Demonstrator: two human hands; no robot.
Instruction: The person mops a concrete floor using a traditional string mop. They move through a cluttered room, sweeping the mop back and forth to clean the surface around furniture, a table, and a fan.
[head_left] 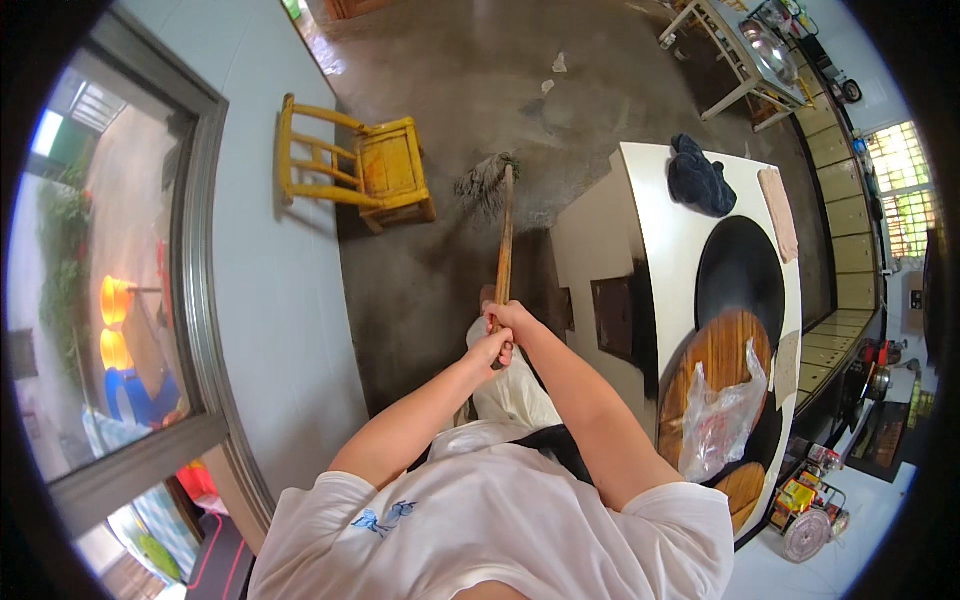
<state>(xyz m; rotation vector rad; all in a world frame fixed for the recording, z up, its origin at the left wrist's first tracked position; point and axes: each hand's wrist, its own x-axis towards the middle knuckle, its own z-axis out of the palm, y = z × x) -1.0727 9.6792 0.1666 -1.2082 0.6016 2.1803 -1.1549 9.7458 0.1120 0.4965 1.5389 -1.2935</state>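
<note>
White short-sleeved T-shirt (500,520) fabric, with a small blue motif, lies nearest. Beyond it, the left hand (492,348) and, just farther out, the right hand (510,316) are both curled closed around a slim wooden mop handle (506,235). Its long axis runs away from the body, nearly straight ahead, to a grey stringy mop head (485,184) on the dark grey floor (450,90), right of a yellow wooden chair (393,160).

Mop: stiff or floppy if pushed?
The mop handle looks like straight wood, so it's probably stiff. The mop head is loose strands splayed on the floor, so it's likely floppy and apt to trail.
</note>
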